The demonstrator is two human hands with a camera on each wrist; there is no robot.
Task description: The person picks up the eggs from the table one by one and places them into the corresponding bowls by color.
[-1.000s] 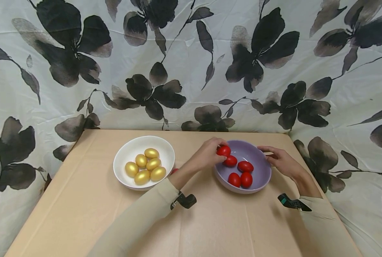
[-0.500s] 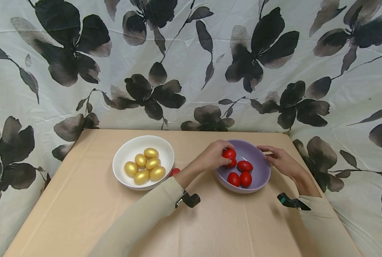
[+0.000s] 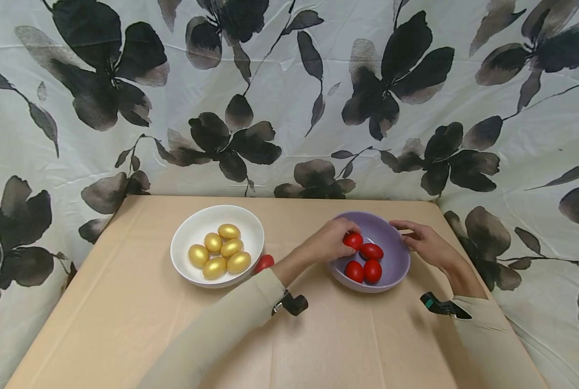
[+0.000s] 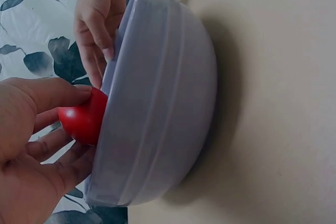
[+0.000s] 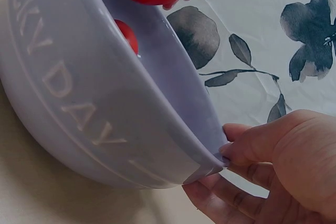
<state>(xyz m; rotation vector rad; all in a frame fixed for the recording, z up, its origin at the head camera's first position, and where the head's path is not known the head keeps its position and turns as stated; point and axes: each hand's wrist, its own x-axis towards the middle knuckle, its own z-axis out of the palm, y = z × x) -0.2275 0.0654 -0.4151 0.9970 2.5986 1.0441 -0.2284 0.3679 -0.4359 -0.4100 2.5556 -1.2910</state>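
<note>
My left hand [image 3: 332, 241] reaches over the near-left rim of a purple bowl [image 3: 396, 270], its thumb and fingers gripping a shiny red egg [image 3: 353, 240]. In the left wrist view that red egg [image 4: 84, 116] sits right at the bowl's rim. Several other red eggs [image 3: 371, 251] lie in the bowl, one hidden behind the left hand. On the bowl's right side, my right hand [image 3: 427, 244] pinches the rim. The right wrist view has the thumb on the rim and fingers below it, with raised lettering on the bowl's wall [image 5: 79, 103].
Left of the purple bowl stands a white bowl [image 3: 184, 254] with several gold eggs [image 3: 231, 248]. A red egg [image 3: 264, 263] lies on the tan table [image 3: 289, 346] between the bowls, near the left forearm. A floral cloth [image 3: 289, 81] hangs behind the table.
My left hand has moved right and slightly down with the red egg, further over the purple bowl, and now covers another red egg there. The right hand keeps its place on the rim.
</note>
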